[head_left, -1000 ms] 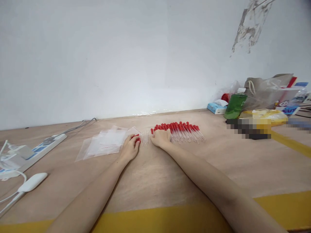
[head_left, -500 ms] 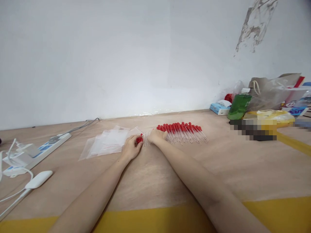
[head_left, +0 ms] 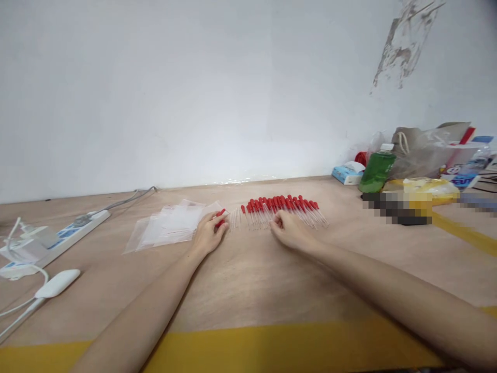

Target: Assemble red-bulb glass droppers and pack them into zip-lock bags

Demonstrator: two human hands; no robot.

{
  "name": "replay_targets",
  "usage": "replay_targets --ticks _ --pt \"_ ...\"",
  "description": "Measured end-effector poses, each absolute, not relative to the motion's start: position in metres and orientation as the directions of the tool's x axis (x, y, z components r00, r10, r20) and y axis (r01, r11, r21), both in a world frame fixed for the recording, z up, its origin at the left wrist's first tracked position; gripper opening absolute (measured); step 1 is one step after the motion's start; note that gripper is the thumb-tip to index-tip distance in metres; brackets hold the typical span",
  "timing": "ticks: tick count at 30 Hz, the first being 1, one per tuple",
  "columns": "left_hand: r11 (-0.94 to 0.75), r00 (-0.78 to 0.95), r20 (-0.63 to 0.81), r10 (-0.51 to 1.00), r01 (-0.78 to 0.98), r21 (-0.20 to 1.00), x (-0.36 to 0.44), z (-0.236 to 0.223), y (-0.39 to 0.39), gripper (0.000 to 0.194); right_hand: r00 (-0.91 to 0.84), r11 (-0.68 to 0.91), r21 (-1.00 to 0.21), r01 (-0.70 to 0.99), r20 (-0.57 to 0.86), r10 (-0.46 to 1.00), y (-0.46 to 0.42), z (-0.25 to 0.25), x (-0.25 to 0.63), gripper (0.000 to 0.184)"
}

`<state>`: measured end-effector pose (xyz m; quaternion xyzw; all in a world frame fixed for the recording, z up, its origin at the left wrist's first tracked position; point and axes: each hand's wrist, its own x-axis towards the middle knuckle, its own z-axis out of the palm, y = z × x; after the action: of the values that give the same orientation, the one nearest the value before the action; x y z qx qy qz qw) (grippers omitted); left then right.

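Red, rubbery-looking bulbs (head_left: 221,212) sit clasped in the curled fingers of the left hand (head_left: 209,232), with loose clear tubes (head_left: 235,220) lying just beside those fingertips. Red-topped droppers (head_left: 282,202) lie in a row from between the two sets of fingers to beyond those of the right hand (head_left: 292,229), which bend inward (whether they pinch a tube, I cannot tell). Bulbs should be light, soft and grippy, easily squeezed anywhere; tubes seem slim, stiff, slippery, perhaps brittle, best held lightly near the bulb end.
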<state>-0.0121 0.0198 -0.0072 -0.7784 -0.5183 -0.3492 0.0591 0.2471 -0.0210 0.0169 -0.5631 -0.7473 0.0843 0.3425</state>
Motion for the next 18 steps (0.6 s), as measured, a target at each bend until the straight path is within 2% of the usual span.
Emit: replay_targets --ticks 4,6,9,12,13,15,18 --pt "-0.528 0.09 0.67 0.737 0.695 0.488 0.006 0.002 0.003 0.022 -0.112 0.414 -0.645 0.642 0.455 0.883 -0.023 -0.003 0.281 0.013" --pt "-0.515 -0.001 0.627 0.779 0.57 0.64 0.02 0.005 -0.01 0.029 -0.115 0.436 -0.679 0.591 0.465 0.878 -0.024 -0.01 0.288 0.017" --pt "-0.477 -0.008 0.514 0.858 0.357 0.803 0.043 0.004 -0.031 0.038 -0.197 0.527 -0.604 0.598 0.527 0.827 -0.032 -0.012 0.285 0.023" --pt "-0.399 0.057 0.395 0.917 0.162 0.903 0.058 -0.001 -0.045 0.026 -0.338 0.635 -0.488 0.599 0.565 0.753 -0.046 -0.005 0.273 0.022" --pt "-0.362 0.08 0.355 0.932 0.119 0.924 0.061 -0.002 -0.047 0.024 -0.38 0.66 -0.454 0.599 0.564 0.733 -0.05 -0.003 0.27 0.022" --pt "-0.298 0.12 0.289 0.95 0.063 0.952 0.062 -0.005 -0.048 0.032 -0.429 0.681 -0.401 0.613 0.556 0.712 -0.056 0.0 0.265 0.02" --pt "-0.238 0.169 0.232 0.958 0.018 0.971 0.062 -0.007 -0.045 0.038 -0.428 0.674 -0.372 0.639 0.556 0.713 -0.06 0.001 0.263 0.019"
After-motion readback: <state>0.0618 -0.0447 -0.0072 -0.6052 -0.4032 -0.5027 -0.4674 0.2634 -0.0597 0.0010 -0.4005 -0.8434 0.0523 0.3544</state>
